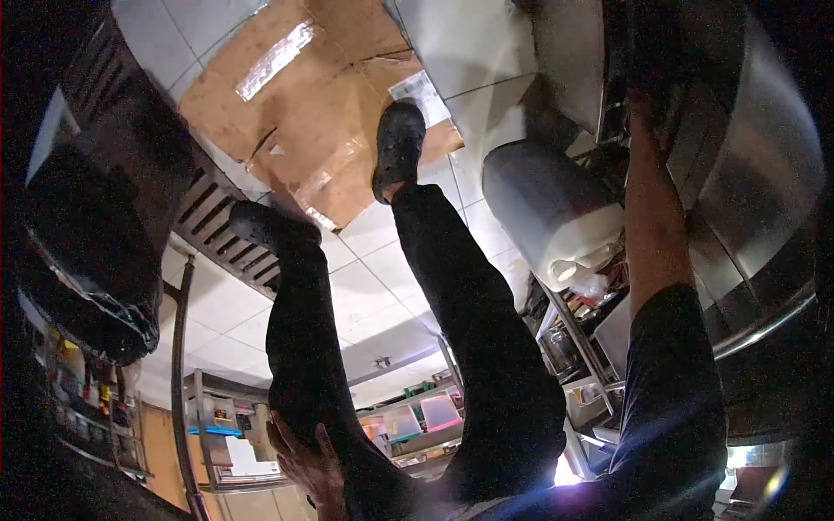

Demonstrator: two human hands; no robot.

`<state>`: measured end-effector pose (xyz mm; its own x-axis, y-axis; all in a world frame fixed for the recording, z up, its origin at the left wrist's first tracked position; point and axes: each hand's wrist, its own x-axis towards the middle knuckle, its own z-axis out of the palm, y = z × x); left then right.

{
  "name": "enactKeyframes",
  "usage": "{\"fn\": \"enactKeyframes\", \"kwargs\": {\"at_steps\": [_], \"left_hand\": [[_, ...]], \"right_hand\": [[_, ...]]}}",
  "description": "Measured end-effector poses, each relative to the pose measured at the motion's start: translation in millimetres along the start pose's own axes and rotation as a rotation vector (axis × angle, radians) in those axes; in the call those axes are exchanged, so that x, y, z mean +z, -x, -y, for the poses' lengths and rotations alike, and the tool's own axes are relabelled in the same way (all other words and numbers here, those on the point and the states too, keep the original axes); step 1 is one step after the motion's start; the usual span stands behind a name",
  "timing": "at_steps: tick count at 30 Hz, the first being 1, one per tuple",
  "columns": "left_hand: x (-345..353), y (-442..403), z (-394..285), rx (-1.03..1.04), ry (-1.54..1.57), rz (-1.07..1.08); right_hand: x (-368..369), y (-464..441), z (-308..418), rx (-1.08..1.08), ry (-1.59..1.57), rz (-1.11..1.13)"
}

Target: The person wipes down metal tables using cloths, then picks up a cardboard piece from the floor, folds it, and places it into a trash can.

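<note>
My left hand (306,460) lies against the dark trouser leg (304,347) at the lower left, its fingers spread, with nothing in them. My right arm stretches up along the right side, and my right hand (643,108) is mostly lost in dark shadow at the upper right. Its fingers cannot be made out, nor whether it holds anything. Close to that forearm is a whitish plastic jerrycan (556,204). Curved stainless-steel surfaces (769,165) lie on the arm's other side.
A flattened cardboard sheet (321,104) with tape lies on white floor tiles (369,291), under one dark shoe (400,143). At left are a slatted metal rack (221,221) and a bulky black plastic-wrapped thing (95,226). Shelves with plastic tubs (440,412) stand lower down.
</note>
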<state>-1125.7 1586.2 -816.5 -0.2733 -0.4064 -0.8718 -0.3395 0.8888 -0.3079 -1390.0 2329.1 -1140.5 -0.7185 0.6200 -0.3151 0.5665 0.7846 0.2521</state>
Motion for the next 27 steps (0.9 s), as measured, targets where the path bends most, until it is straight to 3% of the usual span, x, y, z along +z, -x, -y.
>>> {"fn": "enactKeyframes", "kwargs": {"at_steps": [9,12,16,19,26,27], "left_hand": [[20.2,3.0,22.8,0.083,-0.009,-0.089],[68.4,0.8,66.5,0.061,-0.013,-0.099],[25.8,0.0,27.1,0.146,0.036,-0.122],[5.7,2.7,9.5,-0.022,0.035,-0.016],[51.6,8.9,37.7,0.024,0.154,-0.113],[41.0,12.3,27.0,-0.03,0.148,-0.009]], "right_hand": [[-6.2,1.8,7.7,-0.015,-0.029,-0.041],[-8.7,12.8,12.5,-0.009,-0.04,-0.049],[-5.0,27.6,17.5,-0.006,-0.064,-0.055],[-1.6,41.6,21.6,-0.012,-0.079,-0.066],[0.0,141.5,67.5,-0.072,-0.191,-0.108],[-4.0,172.0,87.0,-0.09,-0.24,-0.109]]}}
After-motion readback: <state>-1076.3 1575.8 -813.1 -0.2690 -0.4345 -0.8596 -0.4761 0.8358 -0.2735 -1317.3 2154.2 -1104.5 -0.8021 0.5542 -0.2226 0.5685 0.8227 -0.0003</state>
